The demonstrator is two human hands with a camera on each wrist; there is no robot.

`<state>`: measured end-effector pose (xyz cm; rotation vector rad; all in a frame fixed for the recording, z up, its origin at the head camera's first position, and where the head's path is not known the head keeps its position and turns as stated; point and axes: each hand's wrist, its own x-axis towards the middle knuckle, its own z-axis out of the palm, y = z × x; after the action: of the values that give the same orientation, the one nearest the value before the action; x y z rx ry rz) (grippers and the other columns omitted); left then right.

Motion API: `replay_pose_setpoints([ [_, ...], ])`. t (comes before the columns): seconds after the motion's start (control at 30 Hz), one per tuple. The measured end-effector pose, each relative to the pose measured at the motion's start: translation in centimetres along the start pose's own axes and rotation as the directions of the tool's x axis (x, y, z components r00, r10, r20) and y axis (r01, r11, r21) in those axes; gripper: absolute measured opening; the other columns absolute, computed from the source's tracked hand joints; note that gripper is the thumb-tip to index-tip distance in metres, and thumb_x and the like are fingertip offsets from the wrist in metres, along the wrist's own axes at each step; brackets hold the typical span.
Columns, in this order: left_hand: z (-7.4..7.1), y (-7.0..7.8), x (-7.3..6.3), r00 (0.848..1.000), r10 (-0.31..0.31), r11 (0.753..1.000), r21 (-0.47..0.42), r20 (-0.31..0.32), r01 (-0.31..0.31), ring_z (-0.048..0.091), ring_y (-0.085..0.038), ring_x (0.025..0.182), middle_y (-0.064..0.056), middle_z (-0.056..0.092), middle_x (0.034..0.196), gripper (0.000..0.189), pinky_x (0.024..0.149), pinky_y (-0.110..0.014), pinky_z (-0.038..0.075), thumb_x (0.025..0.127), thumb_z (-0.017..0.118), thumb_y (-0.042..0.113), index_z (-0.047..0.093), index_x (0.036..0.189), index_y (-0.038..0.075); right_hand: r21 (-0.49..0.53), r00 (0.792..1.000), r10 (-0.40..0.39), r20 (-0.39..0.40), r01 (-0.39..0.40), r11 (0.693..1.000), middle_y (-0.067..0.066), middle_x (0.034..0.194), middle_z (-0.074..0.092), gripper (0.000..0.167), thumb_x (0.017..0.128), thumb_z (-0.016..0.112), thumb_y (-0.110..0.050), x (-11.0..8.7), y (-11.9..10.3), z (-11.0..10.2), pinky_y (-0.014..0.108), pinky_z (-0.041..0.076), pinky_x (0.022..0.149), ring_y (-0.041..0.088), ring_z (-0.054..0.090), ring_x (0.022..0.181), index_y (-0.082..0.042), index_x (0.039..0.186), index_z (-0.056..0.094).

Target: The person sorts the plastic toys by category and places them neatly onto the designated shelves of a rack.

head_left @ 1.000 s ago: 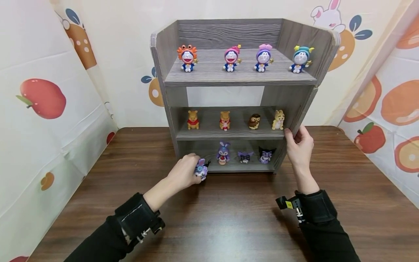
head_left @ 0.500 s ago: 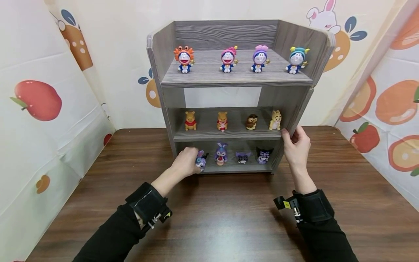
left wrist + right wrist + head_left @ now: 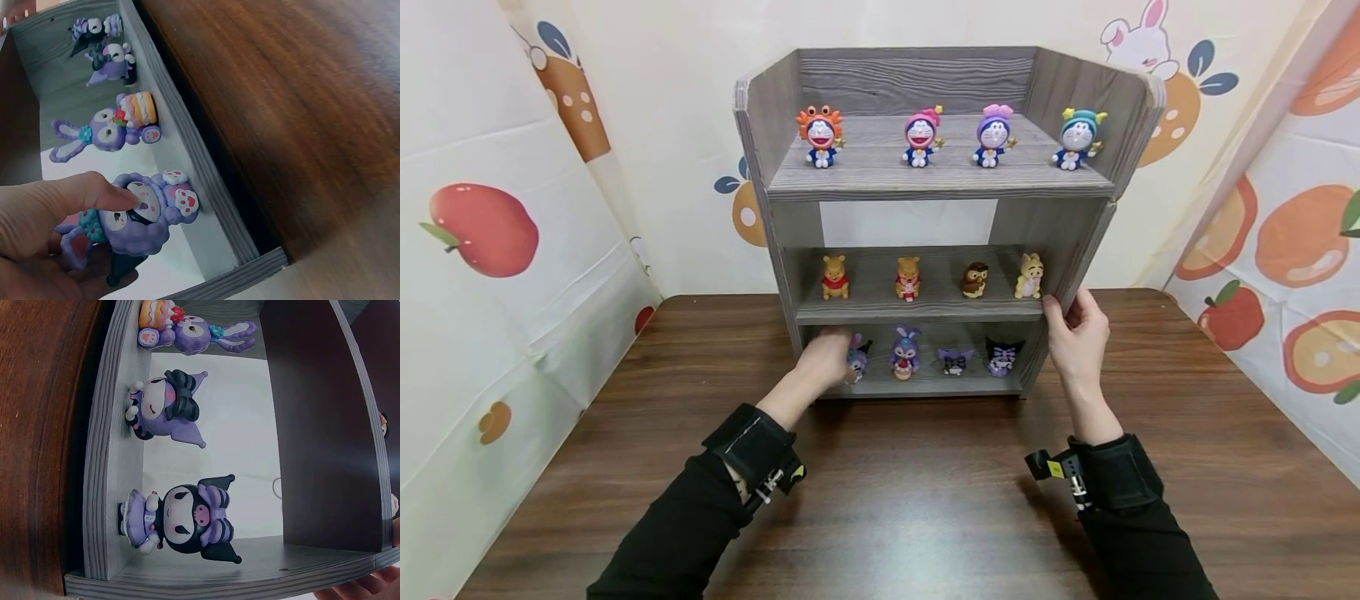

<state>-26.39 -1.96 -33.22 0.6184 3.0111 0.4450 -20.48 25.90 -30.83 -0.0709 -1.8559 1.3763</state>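
My left hand (image 3: 826, 358) holds a purple figurine (image 3: 150, 215) with pink feet, blue-green flowers and a dark pointed tip, its thumb across the figurine's face. They are inside the left end of the bottom tier of a grey wooden display shelf (image 3: 925, 79). The feet are right at the tier's board in the left wrist view. To the right stand a purple rabbit figurine (image 3: 905, 354) with a cake, a purple figurine with a black bow (image 3: 165, 406), and a black-hooded figurine (image 3: 184, 515). My right hand (image 3: 1078, 337) grips the shelf's right side panel, thumb on its front edge.
Several blue figurines in colourful hats, one a crab hat (image 3: 822, 135), line the top tier. On the middle tier stand two yellow bears, an owl (image 3: 975, 280) and a yellow rabbit (image 3: 1029, 276). Brown wooden table (image 3: 925, 492) lies in front; printed cloth (image 3: 482, 358) hangs around.
My left hand has carried the purple figurine forward and slightly left, from in front of the shelf into its bottom tier. My right hand keeps its grip on the side panel.
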Motion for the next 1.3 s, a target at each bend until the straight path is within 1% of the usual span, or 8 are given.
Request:
replay_pose_setpoints([
  [0.33,-0.3,-0.1,1.7,0.989,-0.067,0.996,0.059,0.131,0.059,0.054,-0.025,0.092,-0.015,0.053,0.115,0.051,0.073,-0.034,0.045,0.074,0.066,0.009,0.048,0.121,0.002,-0.001,1.000,-0.005,0.004,0.005,1.000,0.019,0.093,0.061,0.027,0.085,0.051,-0.003,0.5,1.8,0.0,0.011,0.043,0.064,-0.001,0.056,0.076,0.006,0.109,0.058],
  [0.43,4.1,-3.9,5.6,0.992,-0.040,0.996,0.083,0.119,0.031,0.053,-0.021,0.083,-0.013,0.053,0.116,0.053,0.065,-0.032,0.045,0.074,0.063,0.014,0.046,0.125,0.007,-0.009,1.000,-0.015,0.001,0.015,1.000,0.018,0.093,0.061,0.026,0.085,0.052,-0.004,0.6,2.4,0.0,0.011,0.044,0.064,0.000,0.057,0.077,0.004,0.109,0.059],
  [0.6,14.5,-12.8,14.6,0.999,0.018,0.992,0.128,0.041,-0.023,0.052,-0.019,0.073,-0.008,0.055,0.112,0.069,0.058,-0.034,0.043,0.069,0.064,0.023,0.037,0.132,0.014,-0.015,1.000,-0.020,-0.003,0.020,1.000,0.019,0.095,0.062,0.026,0.085,0.053,-0.005,0.5,2.5,0.0,0.012,0.044,0.065,0.002,0.058,0.079,0.002,0.108,0.059],
  [0.7,16.3,-14.2,16.0,0.999,0.036,0.990,0.135,0.009,-0.037,0.052,-0.017,0.071,-0.006,0.055,0.111,0.070,0.057,-0.033,0.042,0.069,0.063,0.022,0.035,0.134,0.016,-0.016,1.000,-0.018,-0.001,0.018,1.000,0.019,0.096,0.062,0.026,0.085,0.053,-0.006,0.6,2.5,0.0,0.013,0.044,0.065,0.002,0.058,0.080,0.002,0.109,0.059],
  [0.8,13.8,-12.0,13.8,0.999,0.011,0.994,0.112,0.031,-0.014,0.053,-0.018,0.074,-0.007,0.056,0.109,0.068,0.060,-0.033,0.044,0.071,0.064,0.020,0.037,0.133,0.015,-0.009,1.000,-0.022,0.004,0.022,1.000,0.018,0.095,0.062,0.026,0.085,0.053,-0.006,0.6,2.5,-0.1,0.012,0.044,0.065,0.001,0.057,0.079,0.002,0.109,0.059],
  [1.0,3.0,-2.8,3.9,0.999,-0.022,0.996,0.082,0.048,0.018,0.056,-0.022,0.078,-0.012,0.060,0.097,0.042,0.066,-0.033,0.046,0.073,0.065,0.010,0.052,0.111,0.001,-0.008,1.000,-0.024,0.008,0.024,1.000,0.018,0.095,0.061,0.026,0.085,0.052,-0.004,0.5,2.1,0.0,0.012,0.044,0.066,0.001,0.057,0.079,0.004,0.109,0.058],
  [1.07,1.1,-1.0,1.9,1.000,-0.015,0.997,0.070,0.023,0.013,0.055,-0.022,0.076,-0.012,0.060,0.089,0.029,0.064,-0.033,0.046,0.073,0.063,0.007,0.055,0.100,-0.001,-0.009,1.000,-0.023,0.003,0.023,1.000,0.018,0.095,0.061,0.026,0.085,0.052,-0.004,0.5,2.1,0.0,0.012,0.044,0.065,0.002,0.057,0.079,0.004,0.109,0.058],
  [1.3,0.2,0.6,-0.6,0.995,0.008,1.000,0.025,-0.095,-0.005,0.054,-0.021,0.068,-0.007,0.055,0.071,0.022,0.058,-0.035,0.045,0.074,0.070,0.018,0.056,0.082,0.003,-0.014,1.000,-0.015,0.002,0.015,1.000,0.018,0.095,0.061,0.027,0.085,0.052,-0.004,0.7,2.5,0.0,0.011,0.043,0.065,0.000,0.056,0.078,0.004,0.109,0.058],
])
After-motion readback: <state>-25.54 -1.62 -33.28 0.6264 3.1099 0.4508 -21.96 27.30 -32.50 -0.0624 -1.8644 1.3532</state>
